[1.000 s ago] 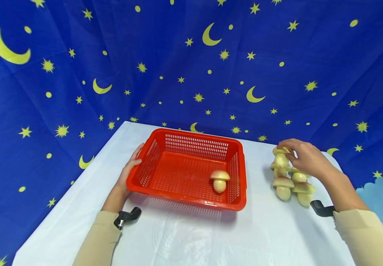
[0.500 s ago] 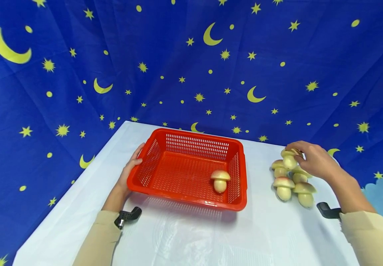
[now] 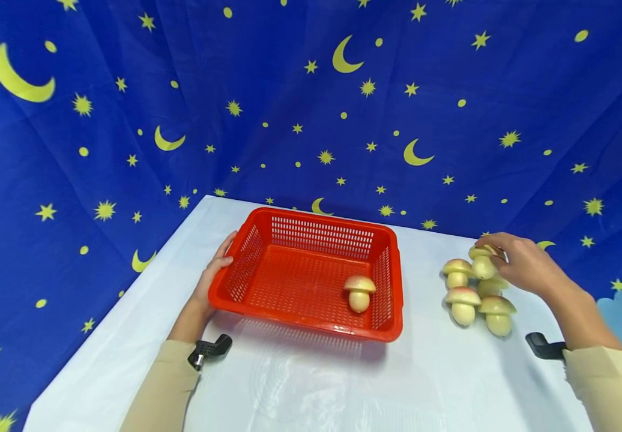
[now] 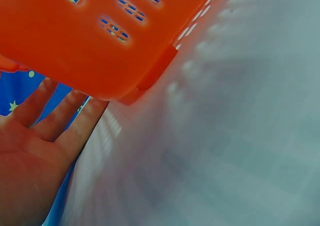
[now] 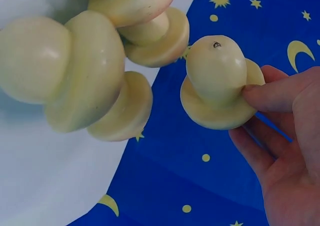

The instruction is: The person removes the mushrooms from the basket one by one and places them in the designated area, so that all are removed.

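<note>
My left hand holds the red plastic basket by its left side, thumb over the rim. In the left wrist view, straight fingers reach under the basket's wall. One toy mushroom with a tan cap lies inside, near the right end. At the right, my right hand pinches another mushroom by its cap, between thumb and fingers. The right wrist view shows this mushroom stem towards the camera, apart from the others. Several mushrooms are grouped just below and left of that hand.
A white-covered table carries everything. Behind it and along the left hangs a blue cloth with yellow moons and stars. The table's back edge runs close behind the basket and the mushroom group. A black wrist device sits on the left wrist.
My right hand has shifted right and slightly towards me, carrying the pinched mushroom from the back left of the group to its back right. The left hand and basket have stayed put.
</note>
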A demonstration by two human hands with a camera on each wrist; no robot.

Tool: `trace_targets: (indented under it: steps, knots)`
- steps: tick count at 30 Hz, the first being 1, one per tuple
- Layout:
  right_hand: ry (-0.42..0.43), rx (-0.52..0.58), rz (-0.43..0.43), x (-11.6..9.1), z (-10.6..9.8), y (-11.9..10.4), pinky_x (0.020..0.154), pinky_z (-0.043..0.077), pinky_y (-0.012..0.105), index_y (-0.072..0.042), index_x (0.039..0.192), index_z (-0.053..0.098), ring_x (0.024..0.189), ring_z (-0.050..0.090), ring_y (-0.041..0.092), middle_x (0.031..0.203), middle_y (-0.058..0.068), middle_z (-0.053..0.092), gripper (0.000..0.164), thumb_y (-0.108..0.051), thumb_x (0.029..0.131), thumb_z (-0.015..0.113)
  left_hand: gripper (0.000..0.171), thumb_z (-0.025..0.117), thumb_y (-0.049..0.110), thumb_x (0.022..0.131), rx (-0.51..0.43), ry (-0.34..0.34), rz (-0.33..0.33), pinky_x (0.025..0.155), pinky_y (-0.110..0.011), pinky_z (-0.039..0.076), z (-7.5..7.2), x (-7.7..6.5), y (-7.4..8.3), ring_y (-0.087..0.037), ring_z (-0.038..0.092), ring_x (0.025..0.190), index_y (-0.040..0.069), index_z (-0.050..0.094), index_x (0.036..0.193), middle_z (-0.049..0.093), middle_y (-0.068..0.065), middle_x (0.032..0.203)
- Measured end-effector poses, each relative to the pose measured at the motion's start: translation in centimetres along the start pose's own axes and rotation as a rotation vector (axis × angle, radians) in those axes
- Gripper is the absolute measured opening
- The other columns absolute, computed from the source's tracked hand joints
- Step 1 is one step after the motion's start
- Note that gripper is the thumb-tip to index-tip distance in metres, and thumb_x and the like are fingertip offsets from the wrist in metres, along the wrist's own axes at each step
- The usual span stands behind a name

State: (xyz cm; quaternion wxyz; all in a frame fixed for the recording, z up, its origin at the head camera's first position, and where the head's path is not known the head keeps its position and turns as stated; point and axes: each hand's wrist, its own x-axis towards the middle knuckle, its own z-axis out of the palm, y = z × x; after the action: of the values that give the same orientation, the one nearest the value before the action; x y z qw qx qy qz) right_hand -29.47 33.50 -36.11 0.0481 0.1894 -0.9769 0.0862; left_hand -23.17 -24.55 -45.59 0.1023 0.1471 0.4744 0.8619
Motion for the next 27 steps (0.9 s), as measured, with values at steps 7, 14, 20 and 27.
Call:
trace_targets:
  steps: [7,14,20,27]
  knots:
    - [-0.004,0.0,0.01,-0.3,0.1,0.9,0.059,0.04,0.041,-0.01,0.107,0.061,0.077,0.048,0.025,0.096,0.01,0.058,0.035,0.004,0.076,0.058,0.054,0.02,0.01,0.094,0.017,0.005,0.0,0.081,-0.038,0.047,-0.2,0.0,-0.1,-0.025,0.042,0.109,0.033,0.013,0.143,0.004,-0.013,0.147]
    - [-0.04,0.013,0.081,-0.6,0.2,1.5,0.064,0.041,0.047,-0.01,0.109,0.06,0.085,0.049,0.03,0.104,0.015,0.057,0.035,0.005,0.078,0.056,0.054,0.02,0.011,0.094,0.045,0.014,-0.003,0.083,-0.038,0.046,-0.3,0.0,-0.1,-0.028,0.038,0.113,0.035,0.013,0.142,0.004,-0.012,0.148]
    - [-0.075,0.026,0.12,-0.8,0.2,1.9,0.067,0.041,0.052,-0.01,0.11,0.06,0.091,0.049,0.033,0.108,0.018,0.055,0.034,0.003,0.079,0.055,0.054,0.02,0.011,0.095,0.057,0.013,-0.006,0.085,-0.04,0.045,-0.4,0.0,-0.2,-0.029,0.038,0.114,0.035,0.013,0.142,0.005,-0.012,0.148]
    - [-0.064,0.015,0.09,-1.4,-0.1,2.9,0.066,0.042,0.049,-0.01,0.108,0.061,0.087,0.05,0.032,0.105,0.018,0.057,0.034,0.004,0.077,0.055,0.054,0.019,0.01,0.094,0.04,0.02,-0.009,0.082,-0.038,0.046,-0.3,0.1,-0.2,-0.025,0.042,0.109,0.035,0.014,0.142,0.005,-0.013,0.147]
